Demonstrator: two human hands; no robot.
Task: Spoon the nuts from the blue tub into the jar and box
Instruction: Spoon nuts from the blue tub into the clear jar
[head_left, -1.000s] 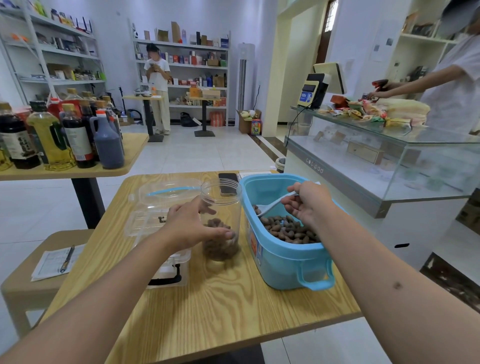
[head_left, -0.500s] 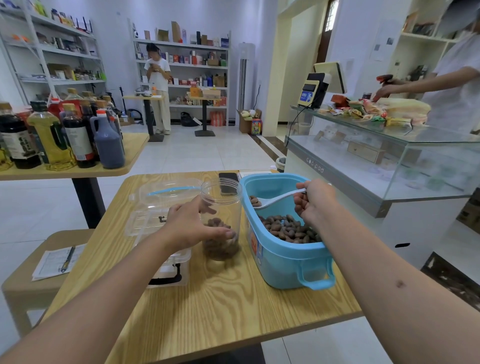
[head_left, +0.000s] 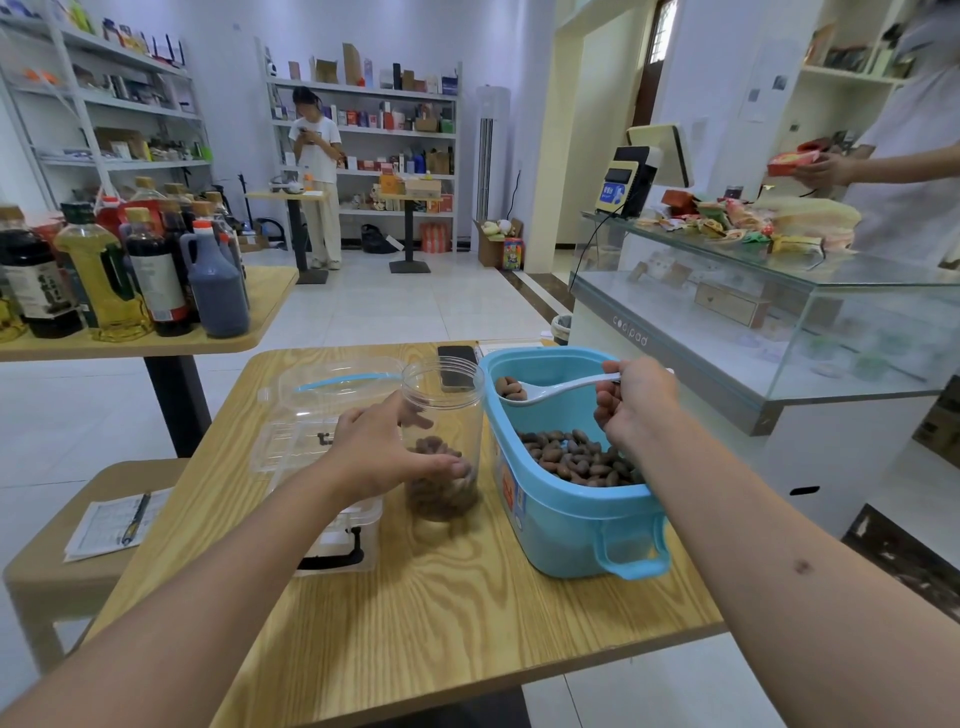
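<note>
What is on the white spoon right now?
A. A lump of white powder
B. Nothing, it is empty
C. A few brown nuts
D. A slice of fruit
C: the white spoon, held by the right hand above the blue tub, carries a few brown nuts in its bowl, close to the rim of the clear jar that the left hand holds.
</note>
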